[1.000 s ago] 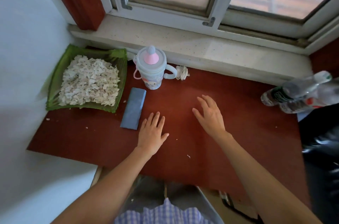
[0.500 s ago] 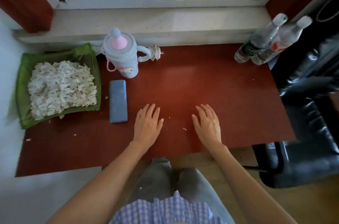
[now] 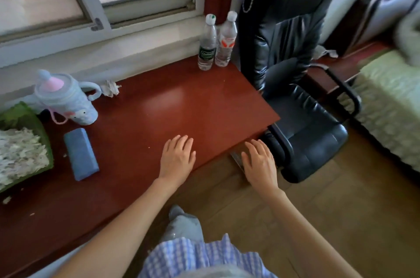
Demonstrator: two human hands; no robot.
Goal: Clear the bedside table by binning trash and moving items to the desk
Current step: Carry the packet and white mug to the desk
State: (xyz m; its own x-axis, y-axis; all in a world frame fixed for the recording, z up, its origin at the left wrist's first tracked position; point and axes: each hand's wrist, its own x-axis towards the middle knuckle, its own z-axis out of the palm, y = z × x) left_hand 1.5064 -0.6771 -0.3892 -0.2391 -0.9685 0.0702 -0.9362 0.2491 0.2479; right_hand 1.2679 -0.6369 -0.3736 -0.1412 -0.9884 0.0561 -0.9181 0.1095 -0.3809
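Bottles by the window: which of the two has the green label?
The left bottle, with the dark green label and a green mark on its cap. The right bottle beside it carries a red and white label.

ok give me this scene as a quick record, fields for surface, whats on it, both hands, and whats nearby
surface: red-brown table under a window
left side: green tray of white shreds, blue flat case beside it
back edge: pale blue spouted cup, crumpled paper
far corner: two plastic water bottles, upright, side by side
left hand: open, palm down over the table, holding nothing
right hand: open, past the table's edge, holding nothing
nearby: black chair, bed
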